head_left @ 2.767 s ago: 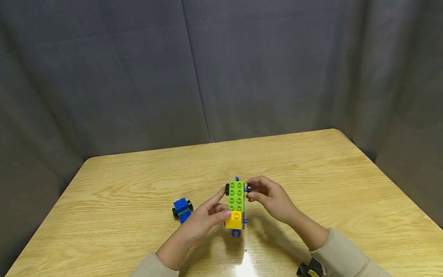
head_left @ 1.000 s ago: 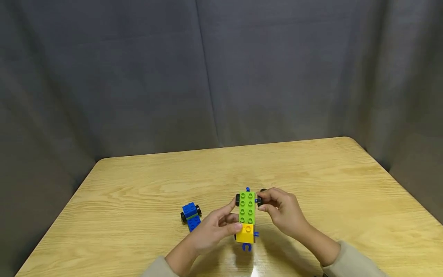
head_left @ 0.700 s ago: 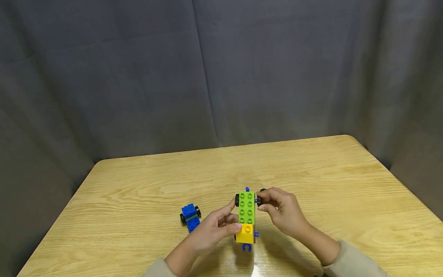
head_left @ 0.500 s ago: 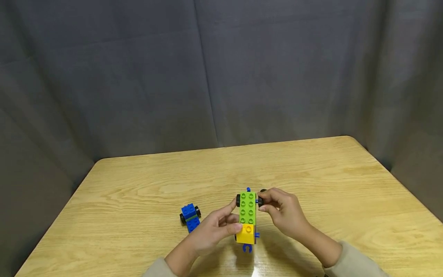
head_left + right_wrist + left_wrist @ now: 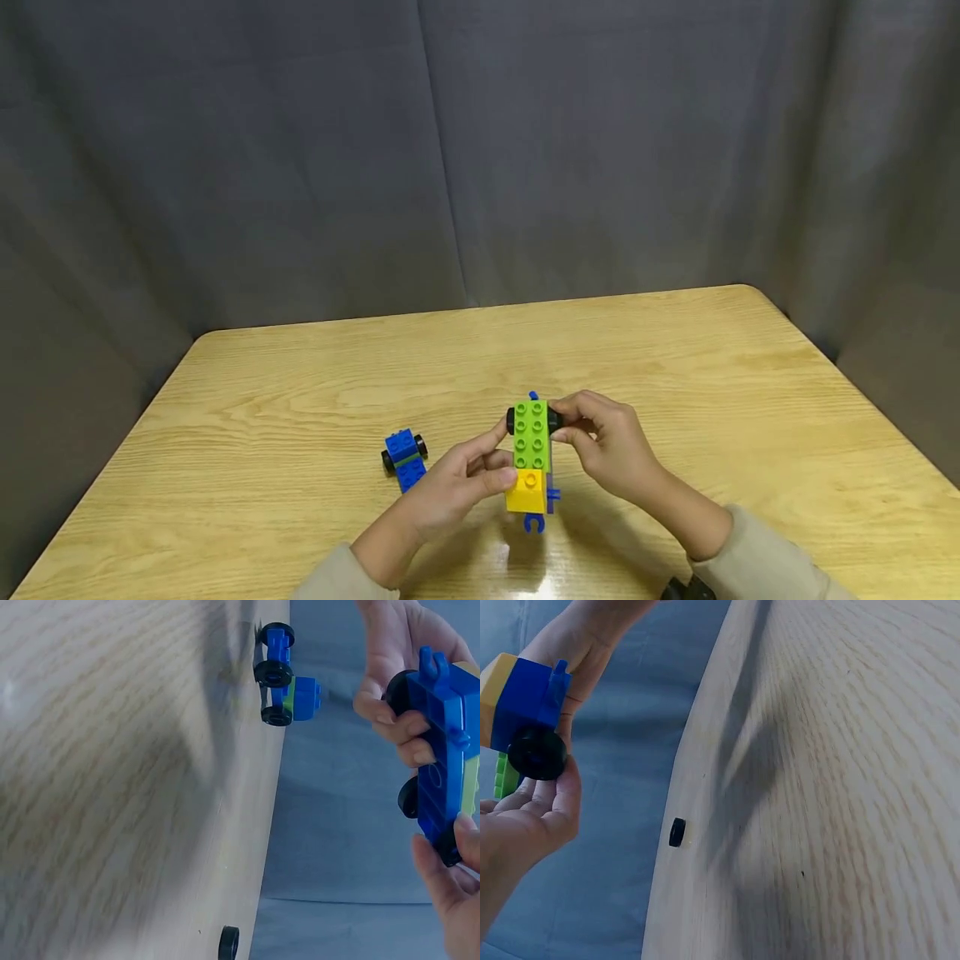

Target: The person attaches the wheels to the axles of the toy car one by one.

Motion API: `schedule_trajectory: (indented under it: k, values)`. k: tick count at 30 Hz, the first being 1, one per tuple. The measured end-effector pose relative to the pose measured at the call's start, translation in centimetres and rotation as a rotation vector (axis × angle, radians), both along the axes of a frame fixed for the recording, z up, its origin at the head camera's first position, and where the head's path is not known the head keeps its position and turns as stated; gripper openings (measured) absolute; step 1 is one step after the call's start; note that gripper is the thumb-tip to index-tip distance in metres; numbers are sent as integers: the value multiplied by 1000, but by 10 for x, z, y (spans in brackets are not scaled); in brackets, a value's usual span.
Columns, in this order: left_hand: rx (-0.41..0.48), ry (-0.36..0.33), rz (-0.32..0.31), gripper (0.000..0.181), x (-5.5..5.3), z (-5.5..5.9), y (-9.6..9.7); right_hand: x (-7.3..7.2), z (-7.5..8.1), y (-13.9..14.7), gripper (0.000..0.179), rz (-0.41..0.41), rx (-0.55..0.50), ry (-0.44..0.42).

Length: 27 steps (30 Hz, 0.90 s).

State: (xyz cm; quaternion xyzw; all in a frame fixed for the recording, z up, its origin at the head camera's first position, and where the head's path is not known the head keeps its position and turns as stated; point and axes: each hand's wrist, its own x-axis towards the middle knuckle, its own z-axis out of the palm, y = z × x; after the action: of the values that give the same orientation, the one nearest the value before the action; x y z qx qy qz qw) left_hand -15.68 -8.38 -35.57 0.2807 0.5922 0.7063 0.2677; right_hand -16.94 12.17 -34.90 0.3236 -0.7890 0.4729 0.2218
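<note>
My left hand (image 5: 453, 487) grips a toy brick car (image 5: 532, 437) above the table, thumb on its yellow end block and forefinger by a black wheel (image 5: 511, 421). The body is lime green on top and blue beneath, with a blue hook at the near end. My right hand (image 5: 611, 446) pinches another black wheel (image 5: 554, 419) at the far right side, and this wheel sits against the body. In the right wrist view, the pinched wheel (image 5: 448, 847) shows between thumb and finger. A bare blue axle stub (image 5: 553, 494) sticks out at the near right.
A smaller blue toy car (image 5: 403, 454) with black wheels stands on the wooden table (image 5: 300, 400), left of my left hand. One loose black wheel (image 5: 677, 832) lies on the table in both wrist views. Grey curtains (image 5: 337, 167) hang behind the table.
Earlier a gap with blue axle showed between the right wheel and the body; now the wheel is close against the body. My right hand has moved slightly inward with it.
</note>
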Motion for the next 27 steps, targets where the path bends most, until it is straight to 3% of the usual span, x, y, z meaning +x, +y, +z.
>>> schedule_trajectory:
  k: [10, 19, 27]
  values:
    - [-115, 1, 63, 69, -3, 8, -4, -4, 3, 1, 22, 38, -10, -134]
    - [-110, 4, 91, 74, -3, 11, 0, -4, 9, 6, 22, 80, -79, -332]
    - [-121, -21, 144, 74, -3, 12, 4, -6, 9, 8, 26, 61, -71, -383]
